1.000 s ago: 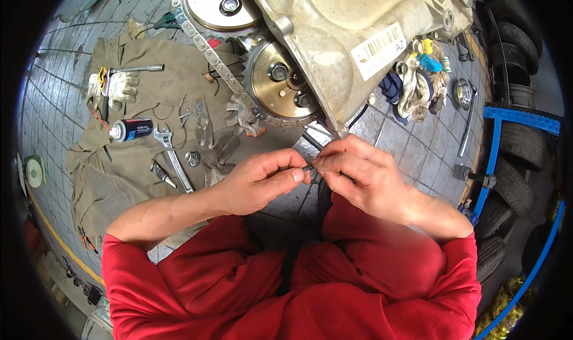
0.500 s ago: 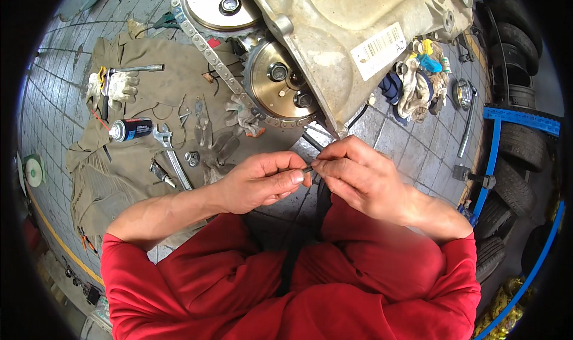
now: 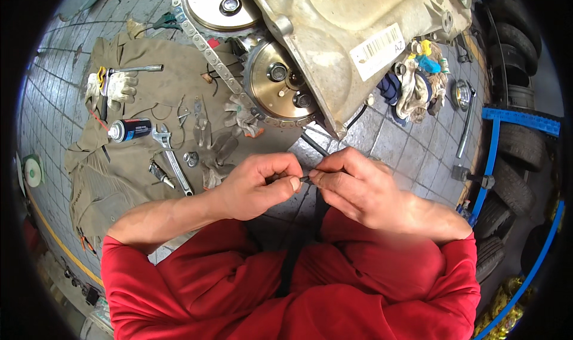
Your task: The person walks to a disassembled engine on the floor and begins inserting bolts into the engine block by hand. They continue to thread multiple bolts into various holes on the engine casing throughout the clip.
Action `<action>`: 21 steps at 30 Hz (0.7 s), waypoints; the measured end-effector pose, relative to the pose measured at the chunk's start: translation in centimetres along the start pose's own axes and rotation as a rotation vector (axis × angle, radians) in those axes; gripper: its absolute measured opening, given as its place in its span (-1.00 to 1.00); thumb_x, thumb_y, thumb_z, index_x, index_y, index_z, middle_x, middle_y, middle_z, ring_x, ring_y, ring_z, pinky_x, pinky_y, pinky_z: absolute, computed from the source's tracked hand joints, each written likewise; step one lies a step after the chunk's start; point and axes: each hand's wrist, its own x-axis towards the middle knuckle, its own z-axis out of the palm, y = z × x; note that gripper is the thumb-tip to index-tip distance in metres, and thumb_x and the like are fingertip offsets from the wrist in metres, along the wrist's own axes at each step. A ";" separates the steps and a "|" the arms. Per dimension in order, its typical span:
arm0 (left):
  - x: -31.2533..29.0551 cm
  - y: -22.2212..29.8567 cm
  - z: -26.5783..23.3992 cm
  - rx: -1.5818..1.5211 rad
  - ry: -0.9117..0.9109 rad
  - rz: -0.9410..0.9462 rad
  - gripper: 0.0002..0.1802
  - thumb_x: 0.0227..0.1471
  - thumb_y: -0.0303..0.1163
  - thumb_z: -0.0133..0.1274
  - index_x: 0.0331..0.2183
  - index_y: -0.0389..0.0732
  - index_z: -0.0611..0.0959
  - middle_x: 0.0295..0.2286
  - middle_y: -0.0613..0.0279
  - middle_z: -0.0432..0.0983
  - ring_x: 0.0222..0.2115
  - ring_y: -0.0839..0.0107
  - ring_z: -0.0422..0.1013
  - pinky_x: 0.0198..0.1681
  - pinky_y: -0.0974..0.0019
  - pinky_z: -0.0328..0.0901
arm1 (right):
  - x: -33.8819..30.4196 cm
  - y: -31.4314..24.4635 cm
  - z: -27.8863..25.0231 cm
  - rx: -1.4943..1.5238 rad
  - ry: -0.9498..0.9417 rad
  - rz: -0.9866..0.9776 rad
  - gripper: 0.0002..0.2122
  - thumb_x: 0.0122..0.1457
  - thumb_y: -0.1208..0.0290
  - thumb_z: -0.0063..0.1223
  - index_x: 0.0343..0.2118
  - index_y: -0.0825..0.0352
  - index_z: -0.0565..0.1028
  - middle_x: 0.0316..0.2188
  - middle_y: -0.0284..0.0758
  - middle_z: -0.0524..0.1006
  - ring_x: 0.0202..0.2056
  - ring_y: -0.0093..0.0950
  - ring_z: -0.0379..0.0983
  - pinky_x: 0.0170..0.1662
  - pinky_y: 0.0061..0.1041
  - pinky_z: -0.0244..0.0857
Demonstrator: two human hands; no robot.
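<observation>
A small dark, thin piece [image 3: 305,179] is pinched between my two hands above my lap; its kind is too small and covered to tell. My left hand [image 3: 259,185] is closed, thumb pressed to the curled fingers at one end. My right hand [image 3: 358,185] pinches the other end with thumb and fingertips. Just beyond the hands stands an engine with a pale metal cover [image 3: 340,36]. On its left side show a lower brass-coloured sprocket [image 3: 265,95], an upper silver sprocket [image 3: 206,6] and a timing chain [image 3: 209,55] running round them.
On a brown cloth [image 3: 143,179] at left lie an adjustable wrench [image 3: 173,161], a spray can [image 3: 131,129], a small tube [image 3: 160,174] and work gloves [image 3: 215,146]. A rag pile [image 3: 415,92] and a long-handled tool [image 3: 467,125] lie at right, near stacked tyres [image 3: 516,146] and a blue rack [image 3: 522,120].
My left fingers have curled in more tightly, and the small dark piece has shifted slightly down and left. The right hand keeps its pinch with a slight shift.
</observation>
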 end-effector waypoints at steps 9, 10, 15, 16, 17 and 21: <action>-0.3 0.5 -0.9 0.228 0.036 0.063 -0.84 0.20 -0.44 0.08 -0.42 -0.28 0.56 -0.63 0.30 0.37 -0.59 0.56 0.23 -0.49 0.34 0.19 | -0.5 -0.6 -1.7 0.877 -0.043 0.570 -0.85 0.36 0.61 0.16 -0.05 0.49 0.57 -0.17 -0.22 0.62 -0.25 -0.52 0.65 -0.17 -0.52 0.55; -0.2 -0.4 -1.4 0.265 0.045 0.004 -0.81 0.22 -0.43 0.06 -0.43 -0.29 0.55 -0.64 0.28 0.37 -0.59 0.54 0.25 -0.48 0.33 0.20 | -0.3 -1.0 -2.2 0.826 -0.026 0.504 -0.85 0.35 0.60 0.19 -0.07 0.49 0.59 -0.17 -0.17 0.62 -0.24 -0.50 0.65 -0.17 -0.53 0.54; 1.0 -5.6 -3.4 0.102 0.160 -0.444 -0.24 0.48 0.16 -0.25 -0.58 -0.20 0.54 -0.67 0.37 0.36 -0.62 0.53 0.29 -0.54 0.37 0.19 | 2.0 -2.0 -9.4 0.284 0.061 0.076 -0.84 0.30 0.59 0.25 -0.08 0.43 0.64 -0.17 -0.22 0.64 -0.20 -0.45 0.61 -0.14 -0.45 0.51; 0.7 -5.9 -3.6 -0.060 0.213 -0.536 -0.25 0.46 0.23 -0.27 -0.53 -0.16 0.55 -0.65 0.41 0.30 -0.66 0.58 0.17 -0.60 0.43 0.05 | 2.6 -1.8 -10.9 0.342 0.232 0.179 -0.84 0.30 0.58 0.25 -0.09 0.44 0.63 -0.21 -0.23 0.64 -0.24 -0.48 0.62 -0.16 -0.48 0.51; 0.9 -6.8 -4.1 -0.315 0.279 -0.628 -0.30 0.45 0.25 -0.25 -0.47 -0.12 0.54 -0.60 0.42 0.29 -0.65 0.58 0.10 -0.60 0.44 -0.01 | 3.0 -1.9 -12.3 0.408 0.410 0.283 -0.85 0.31 0.56 0.25 -0.09 0.44 0.63 -0.25 -0.25 0.65 -0.27 -0.51 0.62 -0.19 -0.51 0.52; 2.7 -9.5 -5.1 -0.442 0.408 -0.742 -0.53 0.44 0.02 -0.06 -0.35 -0.17 0.59 -0.46 0.27 0.49 -0.44 0.43 0.43 -0.34 0.30 0.40 | 7.8 2.5 -22.9 -0.270 0.634 0.221 -0.84 0.35 0.54 0.19 -0.07 0.47 0.60 -0.38 -0.36 0.63 -0.31 -0.61 0.57 -0.26 -0.59 0.46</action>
